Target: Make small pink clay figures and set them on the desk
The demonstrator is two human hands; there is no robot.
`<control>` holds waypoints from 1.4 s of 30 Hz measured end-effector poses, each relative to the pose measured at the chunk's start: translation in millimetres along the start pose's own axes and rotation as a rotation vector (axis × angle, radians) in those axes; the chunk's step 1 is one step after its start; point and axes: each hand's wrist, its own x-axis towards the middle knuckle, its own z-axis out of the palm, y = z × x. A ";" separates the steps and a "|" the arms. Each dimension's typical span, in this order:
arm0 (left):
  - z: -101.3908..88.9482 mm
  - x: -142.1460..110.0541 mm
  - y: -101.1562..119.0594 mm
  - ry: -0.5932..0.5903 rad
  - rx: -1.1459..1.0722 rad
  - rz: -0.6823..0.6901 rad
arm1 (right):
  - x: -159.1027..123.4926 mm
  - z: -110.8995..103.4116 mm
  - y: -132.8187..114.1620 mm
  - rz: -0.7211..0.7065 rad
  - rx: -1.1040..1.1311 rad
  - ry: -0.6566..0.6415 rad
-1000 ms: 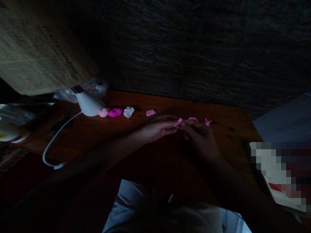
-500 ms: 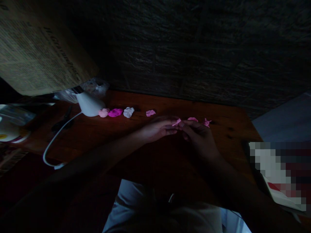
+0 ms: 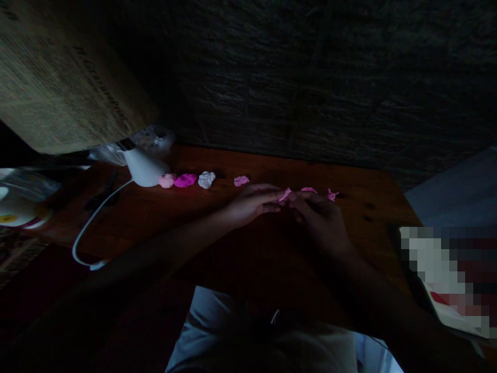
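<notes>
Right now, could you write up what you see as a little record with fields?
Left hand: fingertips at a small pink piece
Right hand: thumb and fingers apparently pinching that piece
Row toward the left: pale pink lump, magenta lump, white lump
Beside the row: white cone-shaped base, with a cord
Surface: wooden table
Behind: dark textured wall
Light: dim

Above the lamp base (image 3: 144, 168), its shade (image 3: 73, 83) is cut off; right of it, the right hand (image 3: 322, 220) partly hides a pink lump (image 3: 309, 189).
</notes>
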 end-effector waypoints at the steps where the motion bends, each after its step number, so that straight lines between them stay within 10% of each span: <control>1: -0.3 0.2 -0.5 -0.005 -0.013 -0.011 | 0.4 -0.7 0.8 -0.010 -0.008 -0.001; 42: 3.7 -10.4 6.8 0.006 0.493 0.380 | -8.3 -3.2 -3.6 -0.238 -0.150 -0.043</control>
